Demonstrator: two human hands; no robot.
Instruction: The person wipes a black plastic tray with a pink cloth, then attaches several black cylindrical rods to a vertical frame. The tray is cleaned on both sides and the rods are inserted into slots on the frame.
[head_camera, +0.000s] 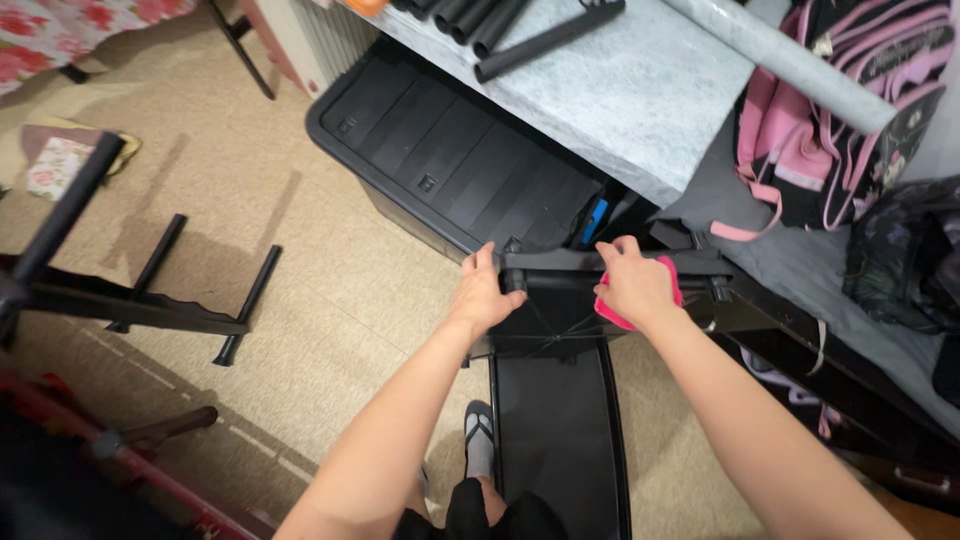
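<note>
Two bare forearms reach forward from the bottom edge, above a long black plastic panel (556, 430) standing on the tan floor (330, 280). The left hand (482, 292) has its fingers curled around the panel's black top bar (560, 262). The right hand (635, 285) presses a bright pink cloth (610, 310) against the same bar, fingers closed over it. Beyond the fingers lies a black ribbed plastic lid (440, 150), partly under a grey marble-patterned table (620, 100) carrying black tubes (500, 25).
</note>
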